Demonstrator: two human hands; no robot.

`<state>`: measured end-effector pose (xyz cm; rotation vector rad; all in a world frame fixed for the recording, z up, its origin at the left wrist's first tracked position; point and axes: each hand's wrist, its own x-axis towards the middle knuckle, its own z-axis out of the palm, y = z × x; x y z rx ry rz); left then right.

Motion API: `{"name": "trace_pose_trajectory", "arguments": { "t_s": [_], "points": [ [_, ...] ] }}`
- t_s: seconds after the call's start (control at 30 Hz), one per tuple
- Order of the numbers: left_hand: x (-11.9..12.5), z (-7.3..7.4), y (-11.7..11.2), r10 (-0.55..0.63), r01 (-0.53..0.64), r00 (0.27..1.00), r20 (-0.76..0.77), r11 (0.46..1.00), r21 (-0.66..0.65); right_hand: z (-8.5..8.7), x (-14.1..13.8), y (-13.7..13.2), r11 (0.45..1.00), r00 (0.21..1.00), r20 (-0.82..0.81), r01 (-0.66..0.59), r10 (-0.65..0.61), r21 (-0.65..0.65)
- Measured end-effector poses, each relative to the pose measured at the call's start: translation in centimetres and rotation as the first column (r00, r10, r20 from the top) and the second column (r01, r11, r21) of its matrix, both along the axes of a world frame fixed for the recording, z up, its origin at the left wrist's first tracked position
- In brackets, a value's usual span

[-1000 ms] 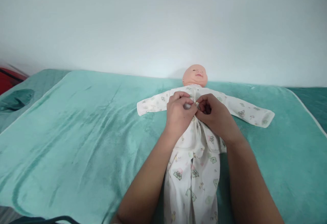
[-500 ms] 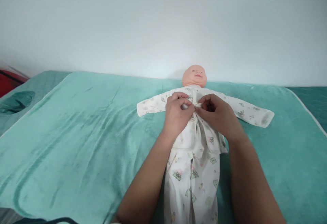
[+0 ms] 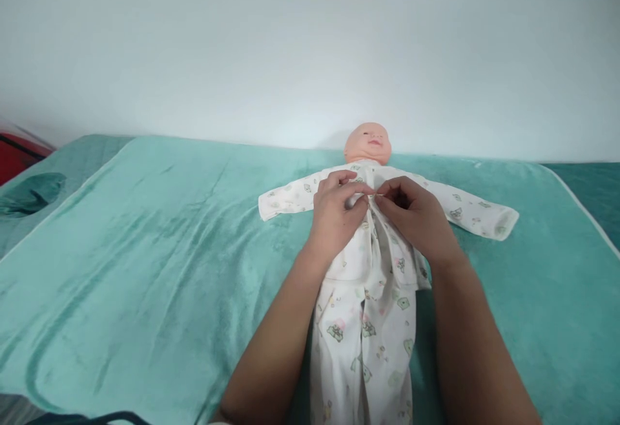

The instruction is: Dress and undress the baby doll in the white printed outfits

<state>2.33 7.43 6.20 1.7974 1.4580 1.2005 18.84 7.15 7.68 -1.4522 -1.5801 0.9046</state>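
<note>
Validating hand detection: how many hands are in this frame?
2. The left hand pinches the shirt front on the doll at chest height. The right hand pinches it right beside, and their fingertips meet. No other hands are visible.

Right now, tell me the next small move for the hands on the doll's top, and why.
Probably press the two front edges together at the chest: the left hand and right hand each pinch one edge of the top, fingertips meeting just below the doll's neck. Any fastener is too small to see.
</note>
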Motion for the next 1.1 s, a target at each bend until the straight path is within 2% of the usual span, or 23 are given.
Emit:
{"name": "trace_pose_trajectory", "arguments": {
  "t_s": [0.13, 0.27, 0.37, 0.5, 0.6, 0.67, 0.8, 1.03, 1.1],
  "points": [
    [-0.6, 0.3, -0.1, -0.072, 0.072, 0.996, -0.045, 0.997, -0.004, 0.2, 0.1, 0.0, 0.999, 1.0, -0.03, -0.006, 0.004, -0.034],
    [-0.8, 0.6, -0.3, -0.076, 0.079, 0.989, -0.124, 0.997, 0.021, 0.4, 0.0, -0.1, 0.999, 1.0, 0.005, 0.003, -0.003, -0.044],
    [-0.7, 0.6, -0.3, -0.068, 0.073, 0.99, -0.126, 0.997, 0.035, 0.8, -0.1, -0.5, 1.0, 0.99, 0.136, -0.02, 0.021, -0.006],
    [-0.6, 0.5, -0.1, -0.051, 0.055, 0.997, -0.058, 0.997, 0.053, 1.5, -0.4, -1.3, 0.995, 0.94, 0.342, -0.04, 0.007, 0.09],
    [-0.4, 0.3, 0.1, -0.03, 0.029, 1.0, 0.007, 0.999, 0.038, 1.8, -1.3, -1.8, 0.99, 0.891, 0.451, -0.022, -0.044, 0.14],
    [-0.3, 0.2, 0.1, -0.015, 0.015, 1.0, 0.024, 1.0, 0.022, 1.8, -2.1, -1.9, 0.983, 0.854, 0.506, 0.032, -0.12, 0.178],
    [-0.1, 0.0, 0.1, 0.0, 0.0, 1.0, 0.018, 1.0, 0.012, 1.4, -3.2, -1.8, 0.966, 0.813, 0.534, 0.131, -0.234, 0.224],
    [0.2, -0.2, 0.0, 0.016, -0.012, 0.998, -0.065, 0.997, 0.074, 1.7, -2.7, -1.9, 0.988, 0.808, 0.577, 0.037, -0.116, 0.147],
    [0.4, -0.2, -0.1, 0.017, -0.007, 0.996, -0.092, 0.995, 0.1, 1.5, -2.7, -1.7, 0.985, 0.815, 0.563, 0.058, -0.141, 0.163]
  ]
}}
